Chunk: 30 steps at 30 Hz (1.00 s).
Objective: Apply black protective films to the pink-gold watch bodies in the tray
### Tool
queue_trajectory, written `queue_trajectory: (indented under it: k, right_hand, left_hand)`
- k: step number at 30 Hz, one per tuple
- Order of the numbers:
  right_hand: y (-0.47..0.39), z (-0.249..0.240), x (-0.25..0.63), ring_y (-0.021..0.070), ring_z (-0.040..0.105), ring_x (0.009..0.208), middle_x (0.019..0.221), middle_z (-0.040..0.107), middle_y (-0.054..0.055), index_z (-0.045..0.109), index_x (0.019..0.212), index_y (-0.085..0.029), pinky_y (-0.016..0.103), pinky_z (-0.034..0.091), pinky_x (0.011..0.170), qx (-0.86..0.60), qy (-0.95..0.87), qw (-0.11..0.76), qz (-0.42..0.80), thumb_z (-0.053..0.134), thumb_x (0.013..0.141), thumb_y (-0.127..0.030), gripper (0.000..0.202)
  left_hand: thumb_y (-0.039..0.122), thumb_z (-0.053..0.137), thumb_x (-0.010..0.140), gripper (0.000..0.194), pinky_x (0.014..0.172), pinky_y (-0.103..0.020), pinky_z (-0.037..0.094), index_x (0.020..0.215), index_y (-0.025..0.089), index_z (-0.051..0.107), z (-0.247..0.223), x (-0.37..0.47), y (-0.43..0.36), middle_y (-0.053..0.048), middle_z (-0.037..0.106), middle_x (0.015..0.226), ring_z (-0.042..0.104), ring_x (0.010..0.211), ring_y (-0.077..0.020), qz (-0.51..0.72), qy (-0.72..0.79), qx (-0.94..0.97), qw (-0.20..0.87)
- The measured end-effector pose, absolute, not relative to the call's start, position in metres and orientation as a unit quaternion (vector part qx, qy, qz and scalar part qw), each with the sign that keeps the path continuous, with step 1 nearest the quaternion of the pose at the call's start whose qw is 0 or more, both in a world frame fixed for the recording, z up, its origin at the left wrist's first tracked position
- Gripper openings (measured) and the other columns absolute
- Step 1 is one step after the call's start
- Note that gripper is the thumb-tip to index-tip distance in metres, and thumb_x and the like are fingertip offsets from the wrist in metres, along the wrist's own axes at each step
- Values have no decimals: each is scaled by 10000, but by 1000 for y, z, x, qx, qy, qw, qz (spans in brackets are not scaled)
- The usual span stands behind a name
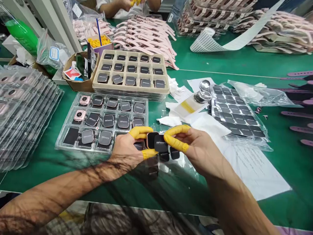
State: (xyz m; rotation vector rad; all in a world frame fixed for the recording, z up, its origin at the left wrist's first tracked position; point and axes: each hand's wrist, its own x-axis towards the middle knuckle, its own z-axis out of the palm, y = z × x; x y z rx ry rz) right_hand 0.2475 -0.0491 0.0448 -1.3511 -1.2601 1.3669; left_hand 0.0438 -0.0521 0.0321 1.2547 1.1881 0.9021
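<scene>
My left hand (126, 147), with yellow finger cots, grips a smartwatch body (152, 139) by its edges, its dark screen facing up. Between the yellow-capped thumb and finger of my right hand (199, 148) is a black printed screen film (160, 143), held at the right edge of the watch. Whether the film touches the screen, I cannot tell. Below both hands lies a clear sheet with several black films (175, 153). Just left of my left hand, a clear plastic tray (60, 143) holds watch bodies, most with printed black faces and two turned back up.
Behind stands a beige tray (130, 88) of watches. A pump bottle (188, 107) stands on white paper, beside a sheet of films (236, 111). Stacked clear trays (26, 120) rise at left. Pink straps (144, 34) and a co-worker's arms (110, 8) are at the back.
</scene>
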Motion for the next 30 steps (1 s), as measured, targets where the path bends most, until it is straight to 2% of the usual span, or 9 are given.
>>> queue_trajectory:
  k: [5,10,19,23,27,30]
  right_hand:
    - [-49,35,237,193,739,698,749,772,2,804,780,-279,285,639,652,-539,-446,399,592,963,587,-378,269]
    - [-50,32,237,194,729,686,734,765,4,805,768,-275,276,625,626,-552,-433,402,588,980,552,-388,300]
    - [-51,28,236,173,695,668,721,744,2,786,796,-244,262,591,617,-556,-423,394,597,982,565,-404,342]
    - [-52,27,237,160,697,695,750,737,4,775,832,-229,244,588,637,-562,-427,380,598,951,627,-417,329]
    - [-54,29,236,131,706,704,936,729,-18,731,1061,-288,232,614,632,-572,-436,391,574,932,673,-409,454]
    - [-56,29,234,135,728,720,956,698,-27,679,1188,-342,249,644,631,-538,-444,382,607,856,775,-462,465]
  left_hand:
    - [192,872,678,482,962,-388,643,1143,208,747,31,42,-53,-49,823,1016,789,972,-257,344,506,585,532]
    - [219,875,684,470,922,-374,661,1137,221,748,30,42,-54,-43,823,1031,790,960,-258,340,509,592,524]
    - [226,888,680,497,913,-368,662,1155,215,742,30,42,-53,-42,827,1018,790,948,-254,332,513,602,514]
    - [204,887,676,509,927,-354,655,1161,231,736,28,41,-54,-19,828,1012,793,949,-231,332,513,605,510]
    - [236,893,684,505,930,-308,647,1161,221,728,29,42,-54,-15,827,1033,792,953,-203,338,516,596,515]
    - [320,928,656,545,944,-326,641,1150,218,722,32,42,-54,-25,825,1048,790,962,-213,339,513,587,526]
